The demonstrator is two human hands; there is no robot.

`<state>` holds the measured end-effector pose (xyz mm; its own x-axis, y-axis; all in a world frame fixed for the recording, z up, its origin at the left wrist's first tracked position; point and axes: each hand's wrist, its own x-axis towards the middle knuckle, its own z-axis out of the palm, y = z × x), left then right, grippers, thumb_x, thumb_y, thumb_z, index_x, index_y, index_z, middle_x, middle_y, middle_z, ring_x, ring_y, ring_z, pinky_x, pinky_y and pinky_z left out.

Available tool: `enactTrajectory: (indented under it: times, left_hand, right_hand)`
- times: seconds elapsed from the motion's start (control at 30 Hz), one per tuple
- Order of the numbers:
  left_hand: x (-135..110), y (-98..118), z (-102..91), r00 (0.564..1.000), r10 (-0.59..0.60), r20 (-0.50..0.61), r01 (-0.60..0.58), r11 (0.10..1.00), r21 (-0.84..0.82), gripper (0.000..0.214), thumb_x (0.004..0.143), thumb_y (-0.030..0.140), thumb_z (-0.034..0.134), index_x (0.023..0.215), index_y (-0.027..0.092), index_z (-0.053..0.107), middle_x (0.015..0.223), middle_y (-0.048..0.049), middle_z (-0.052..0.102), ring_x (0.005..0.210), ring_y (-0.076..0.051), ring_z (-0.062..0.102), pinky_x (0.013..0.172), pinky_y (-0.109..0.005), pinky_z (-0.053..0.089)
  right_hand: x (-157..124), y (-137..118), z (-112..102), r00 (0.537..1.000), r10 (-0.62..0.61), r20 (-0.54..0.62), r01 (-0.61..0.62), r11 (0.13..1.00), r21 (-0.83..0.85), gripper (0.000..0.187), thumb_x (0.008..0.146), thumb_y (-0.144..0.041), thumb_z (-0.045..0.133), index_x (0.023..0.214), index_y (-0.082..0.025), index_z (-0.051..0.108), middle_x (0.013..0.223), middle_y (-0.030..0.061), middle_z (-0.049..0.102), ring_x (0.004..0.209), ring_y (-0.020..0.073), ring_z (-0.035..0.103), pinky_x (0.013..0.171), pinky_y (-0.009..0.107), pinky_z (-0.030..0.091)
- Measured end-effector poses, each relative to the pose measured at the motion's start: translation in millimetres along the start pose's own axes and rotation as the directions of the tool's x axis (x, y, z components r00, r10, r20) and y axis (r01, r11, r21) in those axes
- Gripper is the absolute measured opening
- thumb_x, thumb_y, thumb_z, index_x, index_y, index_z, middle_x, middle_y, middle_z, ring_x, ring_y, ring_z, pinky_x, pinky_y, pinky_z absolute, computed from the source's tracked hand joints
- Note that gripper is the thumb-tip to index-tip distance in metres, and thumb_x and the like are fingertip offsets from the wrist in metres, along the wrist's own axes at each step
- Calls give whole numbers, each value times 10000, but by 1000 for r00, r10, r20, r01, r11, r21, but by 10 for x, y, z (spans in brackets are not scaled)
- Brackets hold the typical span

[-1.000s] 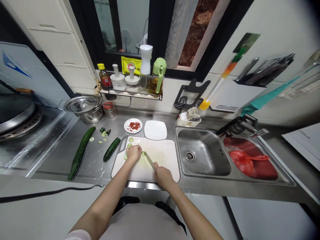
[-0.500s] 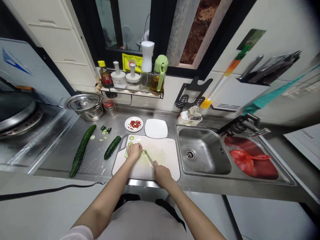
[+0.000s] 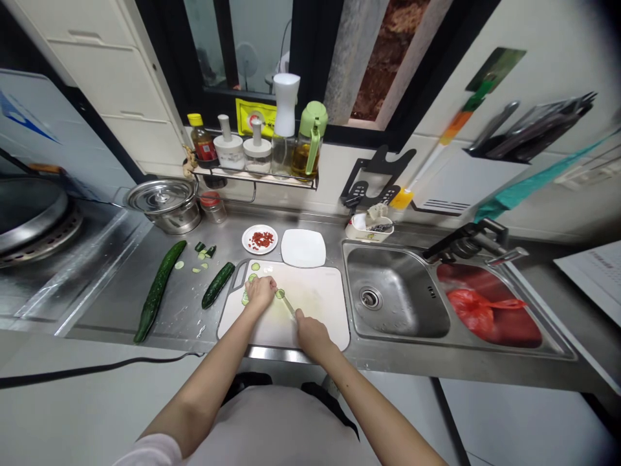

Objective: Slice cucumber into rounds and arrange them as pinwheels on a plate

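Red bottle label [image 3: 207, 151] too small to read. Steel counter [image 3: 111, 294] below window [image 3: 262, 39]. Right hand [image 3: 314, 335] grips knife [image 3: 290, 307]; left hand [image 3: 262, 292], hold unclear.

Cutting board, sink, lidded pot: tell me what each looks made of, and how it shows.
Cutting board: probably plastic, smooth and pale with grey trim; no wood grain shows.
Sink: metal, likely stainless steel with a satin finish, judging by its soft grey reflections.
Lidded pot: polished metal, probably stainless steel, given its bright, mirror-like highlights.
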<state>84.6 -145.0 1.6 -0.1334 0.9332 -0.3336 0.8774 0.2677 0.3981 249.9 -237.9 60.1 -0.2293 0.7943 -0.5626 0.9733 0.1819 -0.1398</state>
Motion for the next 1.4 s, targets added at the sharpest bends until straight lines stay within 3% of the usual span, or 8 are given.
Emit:
enactTrajectory:
  times: [0.47,0.93,1.4]
  left_hand:
    - [-14,25,-40,1000,-7,19,7,1000,12,134,826,305,571,843,271,700,933,-63,719,1115,-286,544,951,-425,331]
    - [2,28,-37,1000,-9,11,8,1000,21,121,825,303,584,848,279,701,932,-64,720,1122,-288,542,951,-426,321]
    - [16,5,-18,1000,-7,13,6,1000,23,122,820,316,598,850,277,709,955,-70,719,1126,-289,539,961,-426,324]
  right_hand:
    - [65,-13,3,1000,-19,-2,19,1000,4,413,860,-36,381,1258,-138,423,1008,169,695,969,253,678,739,311,468]
    - [7,-30,-44,1000,-9,7,9,1000,3,427,870,-31,378,1283,-133,411,1036,171,693,989,243,672,771,314,473]
    - [-94,27,44,1000,-7,16,7,1000,-9,437,861,-29,373,1288,-119,410,1027,179,691,971,277,676,726,330,462]
